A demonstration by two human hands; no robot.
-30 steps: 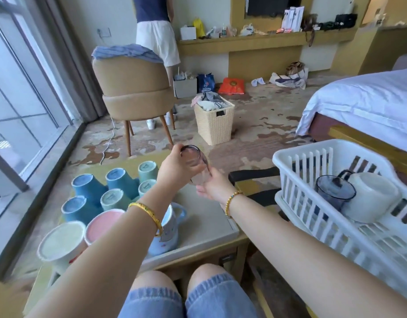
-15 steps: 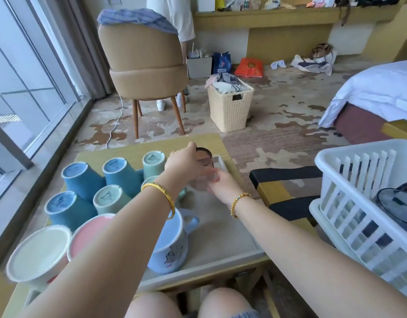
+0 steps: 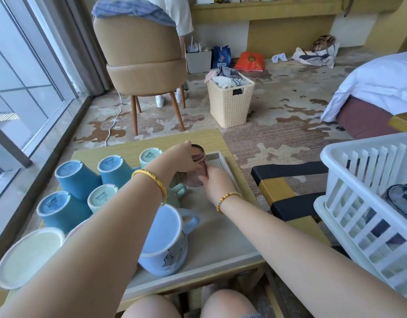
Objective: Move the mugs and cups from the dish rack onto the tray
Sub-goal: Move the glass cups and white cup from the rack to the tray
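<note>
Both hands (image 3: 182, 158) around glass cup (image 3: 198, 166).

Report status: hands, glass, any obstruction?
Left hand and right hand both grip brown glass. Glass inverted, low over tray, beside mint mug. Nothing blocking.

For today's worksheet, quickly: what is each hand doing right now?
Left hand: curled round the brown glass cup, holding it.
Right hand: grip also on the cup's side.
</note>
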